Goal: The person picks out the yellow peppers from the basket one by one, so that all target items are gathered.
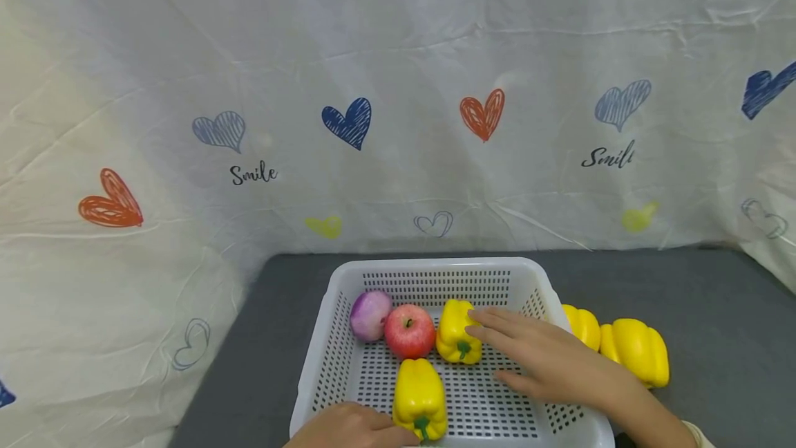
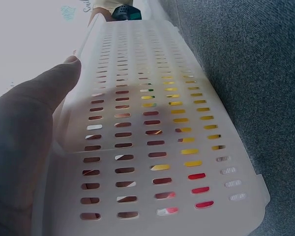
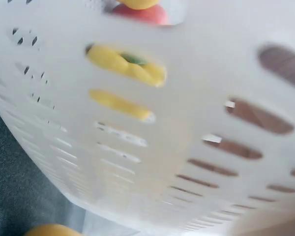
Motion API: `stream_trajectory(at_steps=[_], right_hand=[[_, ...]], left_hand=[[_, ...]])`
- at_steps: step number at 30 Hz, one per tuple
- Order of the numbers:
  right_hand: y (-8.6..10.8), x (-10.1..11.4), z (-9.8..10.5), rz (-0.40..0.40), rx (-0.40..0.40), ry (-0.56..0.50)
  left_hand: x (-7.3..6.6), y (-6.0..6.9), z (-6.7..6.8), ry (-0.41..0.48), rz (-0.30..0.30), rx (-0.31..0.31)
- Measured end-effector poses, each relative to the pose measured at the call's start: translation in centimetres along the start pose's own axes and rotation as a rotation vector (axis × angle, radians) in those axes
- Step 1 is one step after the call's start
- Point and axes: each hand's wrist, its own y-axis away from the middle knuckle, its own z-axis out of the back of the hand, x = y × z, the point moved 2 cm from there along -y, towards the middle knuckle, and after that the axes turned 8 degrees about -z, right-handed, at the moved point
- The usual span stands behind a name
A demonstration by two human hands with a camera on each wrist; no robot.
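A white perforated plastic basket (image 1: 435,265) holds a purple onion (image 1: 370,315), a red apple (image 1: 410,331) and two yellow bell peppers. My right hand (image 1: 535,358) reaches over the basket's right side with fingers spread; its fingertips are at the right side of the back yellow bell pepper (image 1: 457,334). At the near side, my left hand (image 1: 357,427) reaches in over the wall, its fingers extended by the stem end of the front yellow bell pepper (image 1: 419,396). The left wrist view shows its thumb (image 2: 44,88) at the rim; the other fingers are behind the slotted wall (image 2: 152,147).
Two more yellow bell peppers (image 1: 634,351) lie outside the basket to the right, partly hidden by my right arm and the rim. The dark grey table (image 1: 249,365) ends at a white curtain (image 1: 404,54) printed with hearts.
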Motion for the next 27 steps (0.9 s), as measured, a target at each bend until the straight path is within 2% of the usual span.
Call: stream_trajectory(at_steps=[3,6,10,13,16,18,21,23,25,27], right_hand=[[-0.05,0.10,-0.02,-0.018,0.022,-0.006],[-0.22,0.12,0.03,-0.039,-0.012,-0.034],[-0.43,0.06,-0.04,-0.023,-0.069,-0.040],[-0.44,0.09,-0.15,0.008,-0.045,-0.013],[-0.44,0.19,-0.12,0.007,-0.021,-0.014],[-0.55,0.27,0.03,-0.015,-0.063,-0.044],[-0.79,0.33,0.22,-0.020,-0.178,-0.096],[-0.82,0.29,0.29,-0.020,-0.247,-0.091],[-0.73,0.21,0.21,-0.021,-0.230,-0.063],[-0.61,0.16,0.05,-0.038,-0.126,-0.047]], left_hand=[[-0.06,0.00,-0.02,-0.001,0.005,-0.006],[-0.08,-0.01,0.02,0.000,0.007,-0.002],[-0.05,-0.02,0.08,0.005,0.003,0.004],[0.06,0.05,0.15,0.001,0.002,0.012],[0.17,0.11,0.21,-0.007,0.012,0.032],[0.19,0.15,0.24,-0.013,0.025,0.046],[0.15,0.17,0.32,-0.015,0.037,0.058],[0.14,0.20,0.33,-0.012,0.047,0.062],[0.12,0.19,0.37,-0.008,0.044,0.063],[0.10,0.17,0.38,-0.014,0.038,0.061]])
